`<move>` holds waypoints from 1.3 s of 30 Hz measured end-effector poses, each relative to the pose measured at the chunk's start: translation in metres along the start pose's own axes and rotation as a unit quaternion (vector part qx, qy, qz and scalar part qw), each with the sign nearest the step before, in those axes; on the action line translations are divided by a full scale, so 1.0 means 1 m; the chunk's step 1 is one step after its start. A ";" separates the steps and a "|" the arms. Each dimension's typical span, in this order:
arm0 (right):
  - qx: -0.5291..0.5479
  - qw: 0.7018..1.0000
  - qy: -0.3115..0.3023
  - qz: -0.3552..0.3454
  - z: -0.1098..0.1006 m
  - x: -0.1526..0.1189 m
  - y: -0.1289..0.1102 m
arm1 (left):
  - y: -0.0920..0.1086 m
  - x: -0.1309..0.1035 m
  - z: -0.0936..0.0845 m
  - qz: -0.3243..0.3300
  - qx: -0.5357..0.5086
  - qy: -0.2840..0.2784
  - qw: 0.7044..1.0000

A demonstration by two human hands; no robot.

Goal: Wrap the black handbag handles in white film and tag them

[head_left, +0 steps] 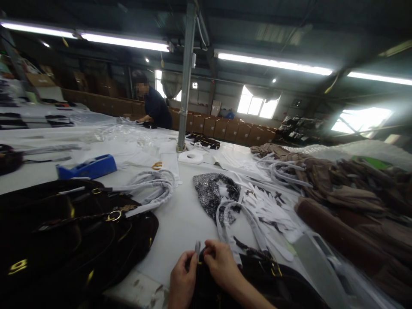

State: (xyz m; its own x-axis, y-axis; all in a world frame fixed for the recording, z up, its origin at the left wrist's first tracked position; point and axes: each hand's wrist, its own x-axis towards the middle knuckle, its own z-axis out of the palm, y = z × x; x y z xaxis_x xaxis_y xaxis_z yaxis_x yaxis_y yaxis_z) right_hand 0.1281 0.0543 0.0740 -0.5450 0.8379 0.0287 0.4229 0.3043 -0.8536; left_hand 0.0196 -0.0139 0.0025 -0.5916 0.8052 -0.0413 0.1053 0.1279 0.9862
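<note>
At the lower middle, my left hand (183, 277) is closed, its thumb and finger pinching a small grey strip (197, 246) that sticks up. Close beside it, my right hand (222, 264) has its fingers bent together at the edge of a dark bag (289, 279); what they pinch is hidden. A bit of gold-coloured metal shows between the hands. The bag has a gold buckle (276, 269) and handles wrapped in pale covering (247, 214), which loop up and away from me. Its near part lies under my hands and forearm.
Another dark bag (80, 240) with gold fittings lies left, below a blue tape dispenser (88, 167). A black-and-white mesh cloth (207, 193), white tags (270, 206) and a tape roll (190, 157) lie ahead. Brown bags (341, 184) pile up right. A person (157, 107) stands beyond the post (186, 81).
</note>
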 end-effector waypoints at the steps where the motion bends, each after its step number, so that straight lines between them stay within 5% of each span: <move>1: 0.006 1.000 -0.009 0.007 0.005 0.004 0.002 | 0.000 0.000 0.000 0.007 0.002 0.001 1.000; 10: 0.083 0.995 -0.038 0.032 0.014 0.020 0.019 | -0.002 -0.002 -0.007 0.065 0.033 -0.018 0.997; 16: 0.125 0.991 -0.026 -0.029 0.013 0.009 0.020 | 0.002 -0.001 -0.016 0.021 -0.003 -0.091 0.996; 21: 0.102 0.993 -0.033 -0.044 0.007 0.008 0.014 | 0.005 0.010 -0.019 -0.015 0.007 -0.065 0.998; 27: 0.127 0.987 -0.080 -0.058 -0.001 0.010 0.010 | 0.006 0.022 -0.026 0.004 -0.139 -0.158 0.977; 30: 0.126 0.988 -0.065 -0.056 0.003 0.012 0.009 | 0.001 0.017 -0.020 -0.002 -0.137 -0.118 0.984; 32: 0.115 0.992 -0.035 -0.044 0.008 0.014 0.011 | -0.005 0.011 -0.013 0.032 -0.080 -0.044 0.995; 35: 0.103 0.995 0.018 0.002 0.018 0.019 0.017 | -0.014 0.005 -0.003 0.184 0.081 0.073 0.977; 39: 0.139 0.988 0.029 0.059 0.027 0.025 0.028 | -0.021 0.004 -0.002 0.366 0.207 0.065 0.905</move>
State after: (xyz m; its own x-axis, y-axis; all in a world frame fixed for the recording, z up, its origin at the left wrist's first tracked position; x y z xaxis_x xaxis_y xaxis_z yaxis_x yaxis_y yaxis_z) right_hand 0.1066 0.0719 0.0367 -0.4582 0.8870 -0.0570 0.2614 0.0732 -0.9624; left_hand 0.0139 -0.0145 -0.0186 -0.3283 0.6904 0.6446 0.7821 -0.1839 0.5953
